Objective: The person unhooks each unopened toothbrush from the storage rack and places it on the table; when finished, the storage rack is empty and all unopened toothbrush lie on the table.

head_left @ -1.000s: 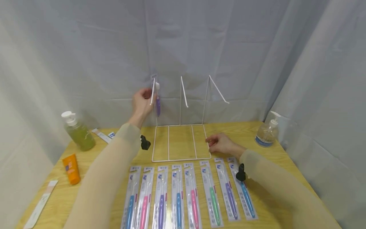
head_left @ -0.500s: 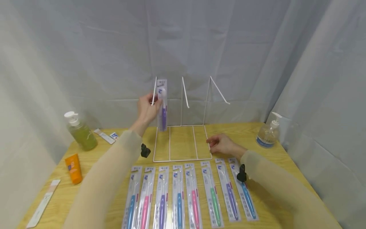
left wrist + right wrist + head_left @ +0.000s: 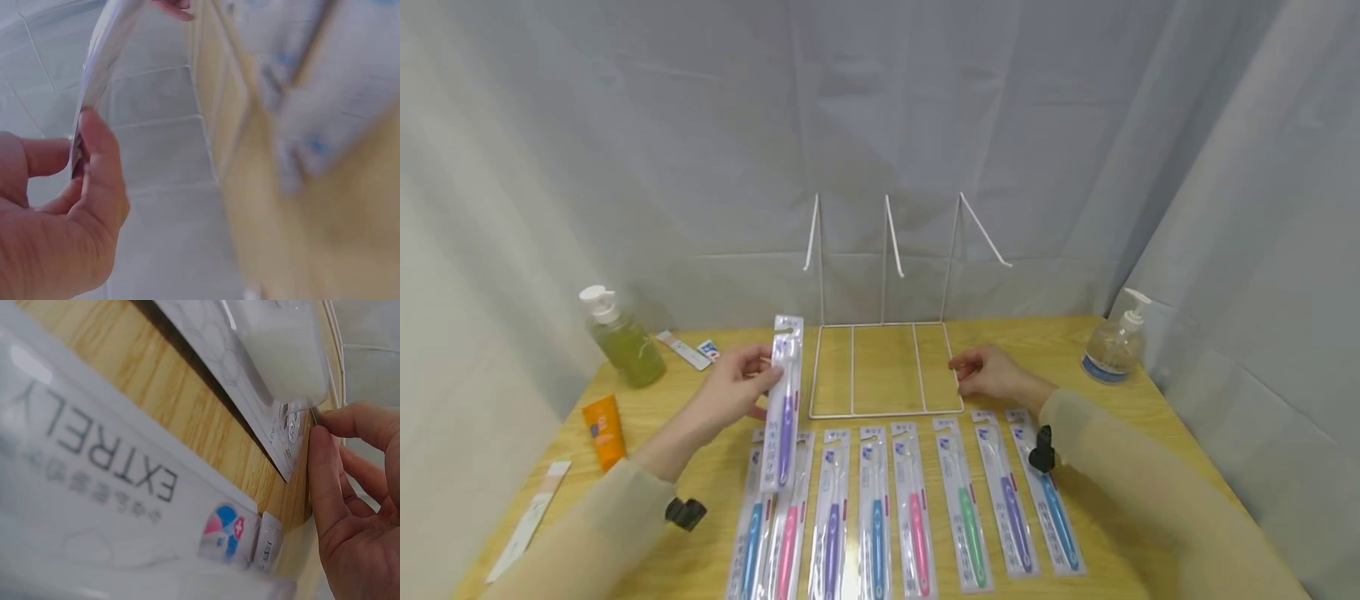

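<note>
My left hand (image 3: 730,387) pinches a packaged toothbrush (image 3: 786,442) with a purple handle, held upright above the left end of a row of other packages. In the left wrist view the pack (image 3: 103,56) appears edge-on between thumb and fingers. A white wire rack (image 3: 887,414) with three slanted hooks stands behind the row. My right hand (image 3: 996,375) pinches the right side wire of its base. The right wrist view has that thumb and forefinger together at the wire, close to two packs. Toothbrushes with blue, pink, purple and green handles (image 3: 972,525) lie along the front.
On the left stand a green pump bottle (image 3: 628,346) and an orange tube (image 3: 604,432), with slim cartons (image 3: 529,521) lying nearby. A clear pump bottle (image 3: 1111,346) is at the right. Grey curtain (image 3: 887,108) hangs behind the table.
My left hand has brought the purple toothbrush away from the left hook, down and toward me over the row. The right hand stays at the rack's base.
</note>
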Available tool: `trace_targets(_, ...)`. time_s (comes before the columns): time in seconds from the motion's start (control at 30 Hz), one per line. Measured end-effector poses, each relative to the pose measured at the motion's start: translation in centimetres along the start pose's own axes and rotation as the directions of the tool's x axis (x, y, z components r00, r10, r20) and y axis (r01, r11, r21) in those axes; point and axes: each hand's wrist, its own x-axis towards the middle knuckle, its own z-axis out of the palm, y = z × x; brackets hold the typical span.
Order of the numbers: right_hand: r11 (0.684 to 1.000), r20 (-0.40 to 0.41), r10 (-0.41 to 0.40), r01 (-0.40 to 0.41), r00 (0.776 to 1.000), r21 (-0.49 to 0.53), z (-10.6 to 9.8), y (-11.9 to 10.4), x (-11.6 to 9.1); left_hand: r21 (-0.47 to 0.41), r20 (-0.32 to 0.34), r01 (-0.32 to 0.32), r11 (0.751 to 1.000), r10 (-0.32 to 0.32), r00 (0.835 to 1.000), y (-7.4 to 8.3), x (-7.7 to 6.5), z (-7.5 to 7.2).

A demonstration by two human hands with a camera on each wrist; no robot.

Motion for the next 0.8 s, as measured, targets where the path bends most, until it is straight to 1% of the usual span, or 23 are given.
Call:
trace_targets(0.1,1.000,0.013,0.006,-0.006,1.000,-0.006,0.1,0.0,0.1,0.012,0.043,0.077,0.997,-0.078,0.996,-2.0,-3.0,-1.3)
trace_targets(0.2,1.000,0.016,0.002,-0.002,1.000,-0.004,0.3,0.1,0.0,0.045,0.071,0.161,0.986,-0.164,0.984,-3.8,-5.7,-2.7)
trace_targets(0.27,1.000,0.009,-0.003,0.003,1.000,-0.001,0.3,0.1,-0.2,0.070,0.089,0.214,0.974,-0.220,0.971,-4.9,-7.0,-3.4)
trace_targets(0.33,1.000,0.005,-0.001,0.001,1.000,0.002,0.2,0.0,-0.4,0.098,0.100,0.252,0.963,-0.262,0.960,-5.8,-8.0,-3.8)
trace_targets(0.4,1.000,0.004,0.005,-0.005,1.000,0.006,0.1,0.0,-0.7,0.117,0.100,0.285,0.951,-0.297,0.950,-6.7,-8.6,-4.0)
trace_targets(0.5,1.000,0.003,0.024,-0.024,1.000,0.008,0.0,-0.1,-0.9,0.123,0.094,0.333,0.935,-0.345,0.934,-7.6,-9.0,-3.8)
trace_targets(0.63,1.000,0.003,0.030,-0.030,1.000,0.004,0.0,-0.2,-1.0,0.152,0.064,0.384,0.911,-0.396,0.916,-8.1,-9.1,-3.2)
trace_targets(0.67,1.000,0.001,0.027,-0.027,1.000,0.007,0.1,-0.2,-1.0,0.176,0.046,0.395,0.902,-0.408,0.912,-8.0,-9.1,-3.1)
trace_targets(0.7,1.000,0.000,0.020,-0.020,1.000,0.009,0.1,-0.2,-1.0,0.218,0.024,0.389,0.895,-0.404,0.915,-7.9,-9.1,-3.1)
trace_targets(0.73,1.000,-0.002,0.011,-0.011,1.000,0.014,0.2,-0.2,-1.0,0.281,-0.001,0.379,0.882,-0.395,0.919,-7.7,-9.1,-3.1)
trace_targets(0.77,1.000,-0.005,-0.001,0.001,1.000,0.012,0.2,-0.2,-1.1,0.351,-0.027,0.366,0.862,-0.382,0.924,-7.4,-9.1,-3.2)
trace_targets(0.8,1.000,-0.010,-0.016,0.016,1.000,0.001,0.2,-0.3,-1.2,0.423,-0.050,0.354,0.834,-0.369,0.928,-7.2,-9.0,-3.4)
